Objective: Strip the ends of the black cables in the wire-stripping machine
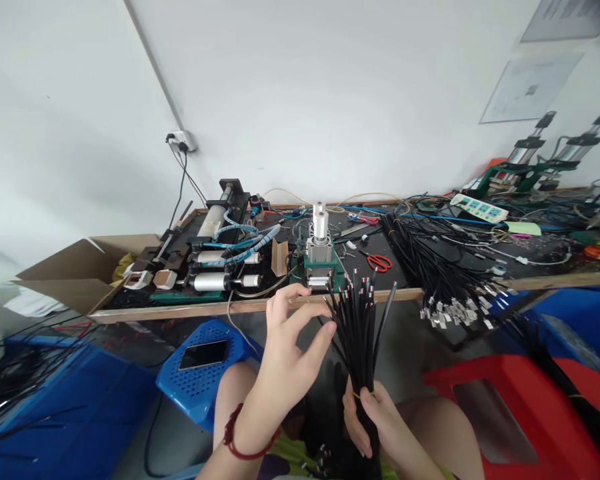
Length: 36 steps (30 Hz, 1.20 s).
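A bundle of black cables [363, 347] stands upright above my lap, its tips splayed and showing small red and white wire ends. My right hand [373, 413] is wrapped around the lower part, next to a thin yellow band. My left hand [295, 337], with a red bracelet [247, 452] at the wrist, is raised just left of the cable tips. Its fingers are apart and curved, with thumb and index finger close to the outer cables; nothing shows between them. Behind the tips, a small press with white cylinders [320, 243] sits at the bench edge.
On the bench [260, 308] lie red-handled scissors [379, 262], another cable bundle with metal ends [430, 273], a power strip [479, 208] and a larger pneumatic machine [220, 247]. A phone [203, 355] rests on a blue stool [195, 393]; a red stool [525, 413] stands right.
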Available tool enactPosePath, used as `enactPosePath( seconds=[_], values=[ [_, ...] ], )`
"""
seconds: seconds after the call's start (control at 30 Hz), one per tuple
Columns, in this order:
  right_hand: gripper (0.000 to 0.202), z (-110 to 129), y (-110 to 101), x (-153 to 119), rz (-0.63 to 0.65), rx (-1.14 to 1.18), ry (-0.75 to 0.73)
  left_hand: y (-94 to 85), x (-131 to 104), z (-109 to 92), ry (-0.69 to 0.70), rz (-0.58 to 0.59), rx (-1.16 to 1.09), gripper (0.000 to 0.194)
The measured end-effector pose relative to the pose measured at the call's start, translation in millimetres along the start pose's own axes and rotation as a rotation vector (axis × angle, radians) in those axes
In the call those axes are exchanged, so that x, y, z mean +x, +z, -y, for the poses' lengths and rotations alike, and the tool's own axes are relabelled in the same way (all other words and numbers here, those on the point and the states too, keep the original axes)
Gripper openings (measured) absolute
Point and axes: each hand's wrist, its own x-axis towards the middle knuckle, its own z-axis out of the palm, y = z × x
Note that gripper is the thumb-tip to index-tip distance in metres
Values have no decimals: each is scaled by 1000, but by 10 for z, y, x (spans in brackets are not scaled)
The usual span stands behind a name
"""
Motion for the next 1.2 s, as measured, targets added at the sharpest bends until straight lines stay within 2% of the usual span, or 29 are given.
enactPosePath(
  seconds=[0.17,0.47,0.7,0.77,0.83,0.9,0.97,1.03,1.07,1.13,1.2],
  values=[
    [55,19,-4,-12,47,36,2,13,27,30,12,-30,-73,18],
    [55,95,0,66,130,20,33,3,169,-64,84,-196,-70,18],
    [56,-60,-41,-8,93,-66,2,-57,135,16,38,-89,-155,14],
    [57,-112,-30,-49,72,-89,11,-61,86,15,25,-110,-165,19],
    [57,-149,-16,-77,43,-109,21,-58,22,-16,35,-161,-153,36],
    [57,-167,-4,-86,9,-121,26,-56,-47,-73,68,-229,-131,53],
    [56,-170,-2,-79,-22,-123,26,-58,-104,-145,139,-327,-92,56],
    [54,-167,-8,-65,-46,-117,25,-54,-131,-218,256,-425,20,45],
    [54,-166,-12,-60,-50,-110,23,-45,-130,-249,321,-435,107,36],
    [55,-168,-18,-54,-49,-93,16,-3,-106,-291,404,-360,272,22],
    [57,-172,-14,-53,-42,-70,5,66,-68,-296,391,-242,355,20]
  ],
)
